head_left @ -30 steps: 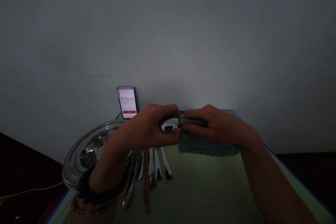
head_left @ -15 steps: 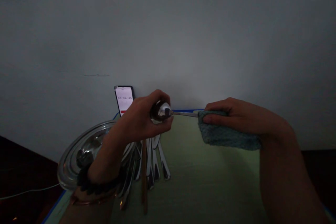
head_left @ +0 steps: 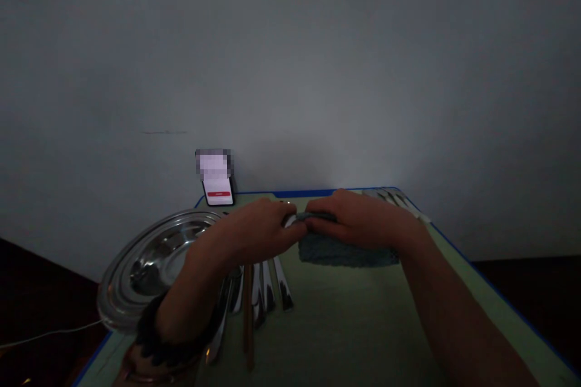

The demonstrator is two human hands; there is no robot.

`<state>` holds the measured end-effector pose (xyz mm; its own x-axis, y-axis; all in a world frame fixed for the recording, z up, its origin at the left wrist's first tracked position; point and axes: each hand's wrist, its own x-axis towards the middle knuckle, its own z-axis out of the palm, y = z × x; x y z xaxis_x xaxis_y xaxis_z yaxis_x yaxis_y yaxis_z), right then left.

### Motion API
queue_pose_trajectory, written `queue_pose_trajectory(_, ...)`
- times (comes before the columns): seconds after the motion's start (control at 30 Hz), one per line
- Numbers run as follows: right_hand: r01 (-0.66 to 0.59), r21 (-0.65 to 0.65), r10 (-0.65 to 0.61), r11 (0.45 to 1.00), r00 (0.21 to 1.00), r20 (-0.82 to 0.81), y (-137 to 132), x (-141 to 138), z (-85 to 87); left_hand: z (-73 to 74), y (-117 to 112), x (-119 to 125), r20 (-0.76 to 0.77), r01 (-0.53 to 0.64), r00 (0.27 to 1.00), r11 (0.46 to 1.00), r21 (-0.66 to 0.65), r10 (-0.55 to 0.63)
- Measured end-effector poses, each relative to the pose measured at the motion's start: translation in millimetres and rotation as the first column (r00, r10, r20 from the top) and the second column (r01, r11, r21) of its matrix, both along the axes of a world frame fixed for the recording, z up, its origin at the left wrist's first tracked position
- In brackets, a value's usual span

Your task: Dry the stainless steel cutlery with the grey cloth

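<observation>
The bare right hand (head_left: 358, 217) and its fuzzy blue-grey cloth (head_left: 347, 254), well apart from the bare left hand (head_left: 256, 225) half a second ago, are now right beside it, hiding the shiny metal spoon's (head_left: 289, 221) previously exposed handle; the left hand sits lower.

The person's left hand (head_left: 258, 227), fingers curled, and right hand (head_left: 358, 217), thumb and fingers pinched close, almost meet in front, both forearms (head_left: 456, 293) angling inward from below.

Dim light, plain grey wall (head_left: 318, 72), blue-edged greenish table (head_left: 354, 326), dark floor (head_left: 535, 290)
</observation>
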<state>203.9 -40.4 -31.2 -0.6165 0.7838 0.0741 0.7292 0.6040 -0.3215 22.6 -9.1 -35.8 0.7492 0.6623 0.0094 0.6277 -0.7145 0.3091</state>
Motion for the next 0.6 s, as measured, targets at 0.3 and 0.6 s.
queue_pose_trajectory(0.3,0.036,-0.205,-0.053,0.978,0.996,-0.076,8,26,-1.7,4.3,15,-22,0.021,0.046,0.999,0.978,-0.203,-0.043)
queue_pose_trajectory(0.6,0.142,-0.135,-0.155,0.981,0.983,-0.095,-5,34,5.0,11.2,13,-31,0.304,0.036,0.952,0.999,-0.024,-0.027)
